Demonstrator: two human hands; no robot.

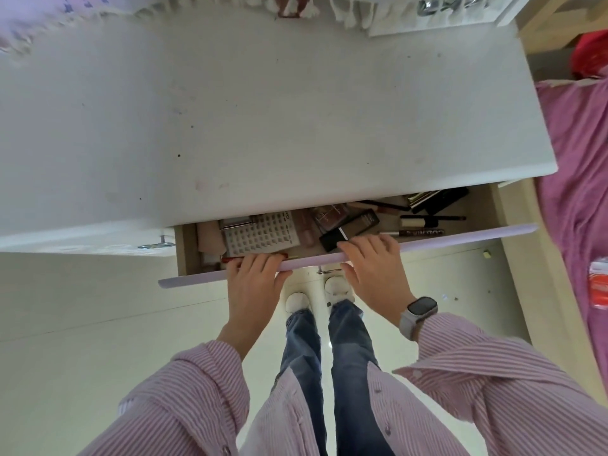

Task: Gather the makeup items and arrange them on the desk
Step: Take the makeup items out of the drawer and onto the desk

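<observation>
- Left hand (255, 278) and right hand (373, 261): fingers curled over drawer front (460, 236), gripping it, likely to slide it.
- Makeup (332, 222) lies jumbled inside drawer; desk (263, 110) holds none.

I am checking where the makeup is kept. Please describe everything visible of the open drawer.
The drawer is pulled partly out from under the white desk top. Its front panel looks pale lilac and smooth; its inner walls look like light wood. The part under the desk is hidden. Inside lie makeup items: a white lash tray, a black tube, pencils and compacts. The left hand and right hand both curl their fingers over the front edge.
</observation>
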